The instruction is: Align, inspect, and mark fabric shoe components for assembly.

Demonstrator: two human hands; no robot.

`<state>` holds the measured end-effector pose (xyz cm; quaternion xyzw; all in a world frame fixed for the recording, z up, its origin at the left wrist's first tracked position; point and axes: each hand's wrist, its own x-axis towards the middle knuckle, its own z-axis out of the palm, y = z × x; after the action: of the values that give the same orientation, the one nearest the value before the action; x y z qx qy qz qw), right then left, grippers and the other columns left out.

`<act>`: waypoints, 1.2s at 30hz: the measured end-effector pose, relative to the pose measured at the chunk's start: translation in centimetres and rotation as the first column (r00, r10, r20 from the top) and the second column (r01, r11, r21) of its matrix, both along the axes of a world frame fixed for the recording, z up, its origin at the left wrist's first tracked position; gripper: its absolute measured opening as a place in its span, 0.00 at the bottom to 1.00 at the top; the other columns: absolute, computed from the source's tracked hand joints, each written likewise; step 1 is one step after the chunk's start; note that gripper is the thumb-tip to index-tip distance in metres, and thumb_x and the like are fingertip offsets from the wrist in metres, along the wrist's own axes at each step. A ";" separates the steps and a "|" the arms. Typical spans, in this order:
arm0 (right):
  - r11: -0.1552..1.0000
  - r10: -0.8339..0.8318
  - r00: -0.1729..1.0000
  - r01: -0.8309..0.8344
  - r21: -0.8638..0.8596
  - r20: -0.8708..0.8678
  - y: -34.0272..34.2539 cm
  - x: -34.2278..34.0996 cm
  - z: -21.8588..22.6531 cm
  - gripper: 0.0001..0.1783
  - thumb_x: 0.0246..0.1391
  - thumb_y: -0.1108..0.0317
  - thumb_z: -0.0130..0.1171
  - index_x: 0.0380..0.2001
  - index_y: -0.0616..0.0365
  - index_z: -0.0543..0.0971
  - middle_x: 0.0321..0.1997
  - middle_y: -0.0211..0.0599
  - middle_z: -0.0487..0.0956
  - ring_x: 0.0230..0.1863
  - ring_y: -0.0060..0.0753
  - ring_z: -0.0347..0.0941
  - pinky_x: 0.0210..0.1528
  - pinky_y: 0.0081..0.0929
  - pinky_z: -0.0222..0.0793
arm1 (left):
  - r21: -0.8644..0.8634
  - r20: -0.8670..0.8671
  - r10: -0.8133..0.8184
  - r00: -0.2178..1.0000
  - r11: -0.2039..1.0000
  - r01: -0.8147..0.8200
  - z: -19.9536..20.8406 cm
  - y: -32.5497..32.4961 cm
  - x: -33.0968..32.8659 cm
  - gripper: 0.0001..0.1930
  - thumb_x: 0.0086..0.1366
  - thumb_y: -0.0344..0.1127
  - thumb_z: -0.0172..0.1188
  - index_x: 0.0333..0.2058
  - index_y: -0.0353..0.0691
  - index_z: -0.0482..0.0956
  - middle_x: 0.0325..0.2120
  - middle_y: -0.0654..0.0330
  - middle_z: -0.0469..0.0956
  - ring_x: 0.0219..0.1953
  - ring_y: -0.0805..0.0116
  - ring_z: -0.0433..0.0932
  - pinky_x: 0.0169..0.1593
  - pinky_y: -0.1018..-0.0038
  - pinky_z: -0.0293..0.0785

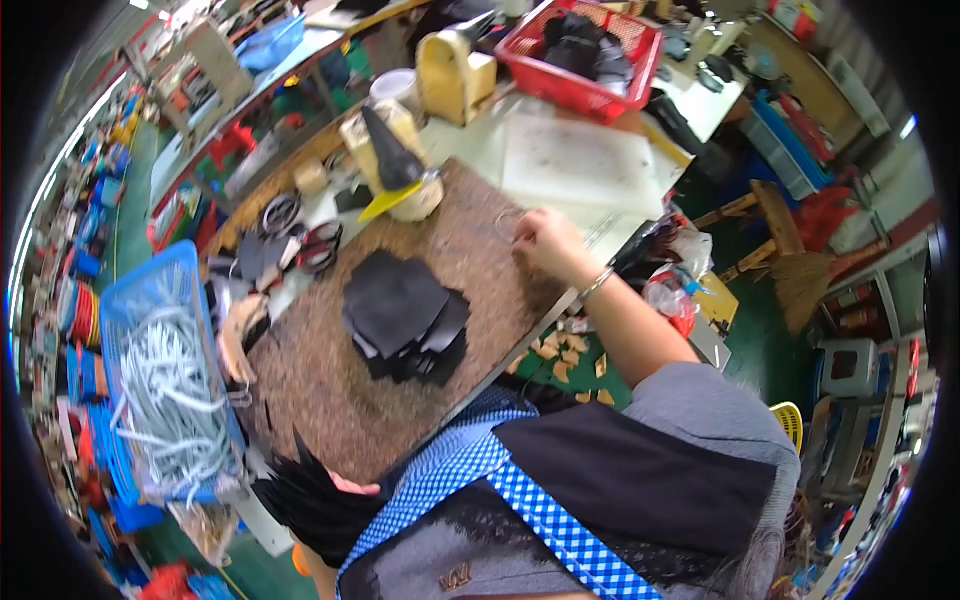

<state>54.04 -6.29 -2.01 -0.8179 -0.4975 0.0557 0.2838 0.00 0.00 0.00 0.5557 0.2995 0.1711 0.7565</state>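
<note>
My right hand (550, 243), a bracelet at its wrist, reaches over the far right part of a brown work board (480, 210). Its fingers are pinched together on a thin, pale loop (506, 222), like a rubber band. Low at the left, my left hand (354, 486) grips a fanned bundle of black cut pieces (305, 490); most of this hand is hidden behind the bundle. A loose pile of flat black pieces (405, 310) lies on the board between both hands, touched by neither.
A blue basket (190, 262) of pale cords stands left of the board. Scissors (320, 248) lie near it. Beyond are a cone-shaped dark tool (392, 150) on a stand, a yellow block-like device (450, 75), a white slab (575, 165) and a red basket (510, 50) with black pieces.
</note>
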 end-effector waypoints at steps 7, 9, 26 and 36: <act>0.999 -0.042 0.970 0.047 -0.016 0.238 -1.2 0.0 -0.5 0.05 0.52 0.70 0.56 0.33 0.58 0.74 0.39 0.44 0.73 0.47 0.49 0.71 0.51 0.39 0.69 | -0.243 0.700 -0.142 0.699 0.874 0.421 0.7 -0.2 5.9 0.23 0.68 0.49 0.45 0.56 0.41 0.68 0.49 0.48 0.76 0.52 0.45 0.75 0.59 0.35 0.60; 0.996 -0.037 0.938 0.065 -0.069 0.345 -1.1 -0.1 -0.4 0.07 0.52 0.70 0.56 0.34 0.59 0.74 0.41 0.45 0.72 0.50 0.48 0.70 0.52 0.40 0.68 | -0.229 0.705 -0.176 0.687 0.860 0.456 2.0 -0.4 9.1 0.24 0.66 0.47 0.47 0.56 0.41 0.68 0.50 0.49 0.76 0.52 0.46 0.75 0.59 0.38 0.61; 0.635 0.747 -0.071 -0.217 0.742 -0.660 -0.6 -13.9 9.8 0.23 0.59 0.81 0.54 0.58 0.59 0.69 0.47 0.42 0.78 0.31 0.24 0.76 0.35 0.20 0.74 | -0.285 0.614 0.271 0.741 0.952 -0.112 9.7 -0.9 15.2 0.34 0.50 0.30 0.64 0.59 0.36 0.68 0.51 0.53 0.77 0.52 0.52 0.76 0.63 0.57 0.65; 0.703 0.471 -0.244 -0.477 0.528 -0.848 -2.0 -22.7 8.5 0.76 0.26 0.52 0.84 0.72 0.58 0.42 0.69 0.39 0.62 0.70 0.35 0.58 0.70 0.36 0.53 | -0.415 0.302 0.148 0.942 0.910 -0.009 9.1 -3.9 10.5 0.43 0.38 0.21 0.60 0.61 0.32 0.65 0.54 0.47 0.74 0.56 0.54 0.75 0.62 0.61 0.68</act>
<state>31.34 -8.33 6.46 -0.2732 -0.4256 0.7077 0.4933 10.48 -3.95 9.09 0.3369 0.2213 0.2252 0.8870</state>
